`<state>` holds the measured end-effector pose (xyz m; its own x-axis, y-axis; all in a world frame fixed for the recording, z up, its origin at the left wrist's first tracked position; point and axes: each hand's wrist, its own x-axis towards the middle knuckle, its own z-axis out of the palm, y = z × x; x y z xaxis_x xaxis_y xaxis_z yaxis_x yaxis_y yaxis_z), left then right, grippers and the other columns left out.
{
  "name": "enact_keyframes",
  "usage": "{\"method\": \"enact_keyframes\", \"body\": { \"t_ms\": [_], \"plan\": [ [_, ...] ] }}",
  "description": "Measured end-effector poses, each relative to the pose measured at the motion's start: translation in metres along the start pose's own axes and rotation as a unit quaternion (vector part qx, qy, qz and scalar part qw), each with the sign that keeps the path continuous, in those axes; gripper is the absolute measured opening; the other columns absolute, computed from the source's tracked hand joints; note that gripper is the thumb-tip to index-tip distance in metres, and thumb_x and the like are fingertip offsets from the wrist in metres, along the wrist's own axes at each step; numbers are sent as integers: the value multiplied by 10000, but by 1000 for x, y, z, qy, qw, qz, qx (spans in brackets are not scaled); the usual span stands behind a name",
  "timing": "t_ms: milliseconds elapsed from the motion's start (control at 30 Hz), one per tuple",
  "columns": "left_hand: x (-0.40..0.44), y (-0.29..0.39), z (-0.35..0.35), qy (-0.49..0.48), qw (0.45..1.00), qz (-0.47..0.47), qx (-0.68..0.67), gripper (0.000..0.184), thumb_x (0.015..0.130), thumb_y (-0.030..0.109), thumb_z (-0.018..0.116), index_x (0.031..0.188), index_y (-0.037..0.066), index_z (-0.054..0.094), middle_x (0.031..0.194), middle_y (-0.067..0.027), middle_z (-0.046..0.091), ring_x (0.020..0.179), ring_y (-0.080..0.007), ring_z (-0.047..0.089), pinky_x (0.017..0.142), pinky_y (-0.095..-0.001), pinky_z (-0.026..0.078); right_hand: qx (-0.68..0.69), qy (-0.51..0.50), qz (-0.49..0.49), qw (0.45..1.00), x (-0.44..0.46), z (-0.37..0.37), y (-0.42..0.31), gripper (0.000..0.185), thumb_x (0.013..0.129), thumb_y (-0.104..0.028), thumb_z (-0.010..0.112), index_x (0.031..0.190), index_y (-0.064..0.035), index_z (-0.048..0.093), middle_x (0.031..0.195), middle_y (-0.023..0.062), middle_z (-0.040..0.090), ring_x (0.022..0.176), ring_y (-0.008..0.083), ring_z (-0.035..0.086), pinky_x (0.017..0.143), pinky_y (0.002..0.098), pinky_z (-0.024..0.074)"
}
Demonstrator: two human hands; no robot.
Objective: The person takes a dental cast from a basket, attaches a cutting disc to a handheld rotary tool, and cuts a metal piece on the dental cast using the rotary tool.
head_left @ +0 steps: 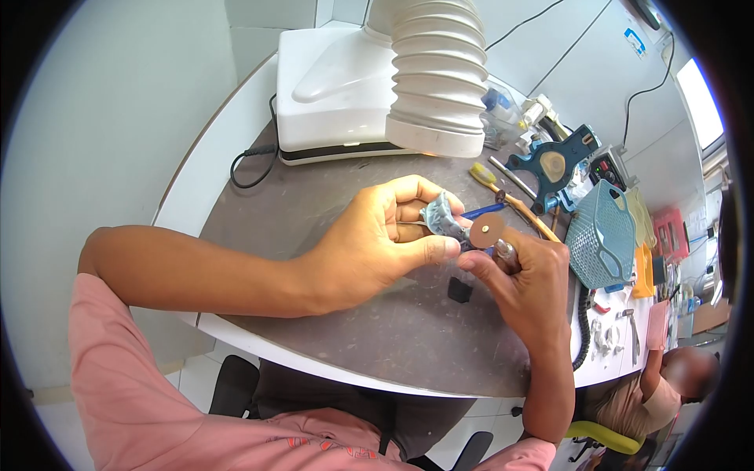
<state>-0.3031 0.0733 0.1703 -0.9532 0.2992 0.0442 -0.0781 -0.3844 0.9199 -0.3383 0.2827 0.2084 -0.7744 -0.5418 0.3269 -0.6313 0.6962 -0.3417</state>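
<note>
My left hand (369,239) is closed round a small blue-grey dental cast (442,216), its thumb below and its fingers curled behind. My right hand (522,271) grips a metal rotary handpiece (505,253), which carries a round brown disc (486,230). The disc sits just right of the cast; whether they touch I cannot tell. A blue stick-like tool (483,210) shows behind the disc. On the grey-brown tabletop (345,345), below my hands, lies a small black piece (459,290).
A white machine (334,94) and ribbed hose (438,78) stand at the back. A brush (510,200), a blue articulator (554,165) and a blue basket (603,235) are on the right. Beyond sits another person (648,396).
</note>
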Motion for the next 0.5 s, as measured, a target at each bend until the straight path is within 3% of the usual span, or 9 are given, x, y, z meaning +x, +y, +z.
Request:
{"method": "enact_keyframes", "body": {
  "t_ms": [167,500],
  "plan": [
    [0,1,0,-7,1000,-10,6,435,929,76,659,1315,-11,479,1144,-86,638,1040,-106,619,928,-264,524,-1,7,2,1000,-1,-1,-3,548,740,-465,822,566,-55,502,443,49,434,391,186,409,419,331,328],
    [0,3,1,-16,999,-18,-44,382,971,77,572,1324,-14,460,1187,-113,618,1074,-154,623,986,-320,525,3,11,-3,1000,-2,-1,-3,540,730,-445,835,575,-58,493,449,45,429,394,176,408,412,326,325]
  ]
}}
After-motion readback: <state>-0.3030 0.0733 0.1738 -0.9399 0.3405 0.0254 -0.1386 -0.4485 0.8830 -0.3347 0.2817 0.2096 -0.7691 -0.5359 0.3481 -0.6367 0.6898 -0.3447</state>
